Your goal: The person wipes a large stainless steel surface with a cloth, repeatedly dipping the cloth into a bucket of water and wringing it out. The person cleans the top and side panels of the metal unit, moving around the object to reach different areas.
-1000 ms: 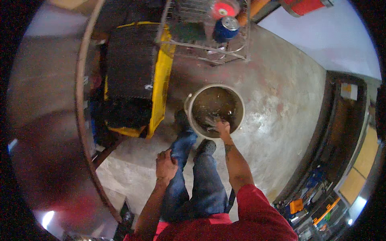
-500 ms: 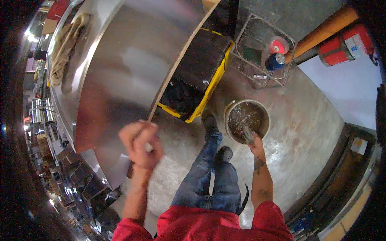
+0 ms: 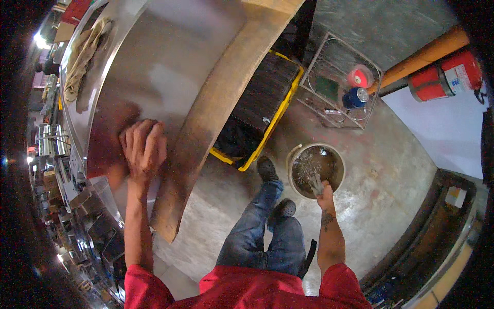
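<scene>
Big curved stainless-steel tabletop point(image 3: 170, 67) with a thick wooden edge fills the upper left, and the left hand point(image 3: 144, 147) is pressed flat on it, fingers spread, holding nothing. Down on the concrete floor point(image 3: 391, 180), a black crate with a yellow frame point(image 3: 262, 103) sits under the tabletop's edge. Beside it, a wire basket point(image 3: 339, 82) carries a blue can and a red-lidded tub. The red fire extinguisher point(image 3: 445, 77), white label panel on its side, lies at upper right. By the feet, the round pale bucket point(image 3: 296, 159) holds murky water; the right hand point(image 3: 321, 190) is in it, closed on a greyish wad point(image 3: 315, 183).
</scene>
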The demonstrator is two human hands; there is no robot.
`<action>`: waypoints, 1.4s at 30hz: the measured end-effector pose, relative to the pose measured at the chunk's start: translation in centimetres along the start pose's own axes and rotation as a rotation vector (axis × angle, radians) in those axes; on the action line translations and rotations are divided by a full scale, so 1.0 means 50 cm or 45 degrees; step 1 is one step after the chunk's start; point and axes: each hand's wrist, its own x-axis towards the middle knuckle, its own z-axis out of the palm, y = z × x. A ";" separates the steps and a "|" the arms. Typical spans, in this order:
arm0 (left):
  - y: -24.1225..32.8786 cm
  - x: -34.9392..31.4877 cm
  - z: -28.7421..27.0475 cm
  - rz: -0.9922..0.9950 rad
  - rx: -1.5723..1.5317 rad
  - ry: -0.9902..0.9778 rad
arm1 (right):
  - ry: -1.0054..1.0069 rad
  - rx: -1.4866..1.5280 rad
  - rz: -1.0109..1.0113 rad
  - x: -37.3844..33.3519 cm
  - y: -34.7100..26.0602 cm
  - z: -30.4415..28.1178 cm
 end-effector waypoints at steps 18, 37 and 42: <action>0.113 -0.258 -0.217 -0.806 -0.272 -0.215 | -0.128 -0.197 -0.330 -0.145 -0.149 0.070; 0.711 -0.965 -0.577 -2.301 -1.264 -1.401 | 0.742 -0.985 -1.303 -0.317 -0.210 0.136; 0.686 -1.009 -0.579 -2.352 -1.300 -1.297 | 0.894 -0.877 -1.500 -0.407 -0.245 0.181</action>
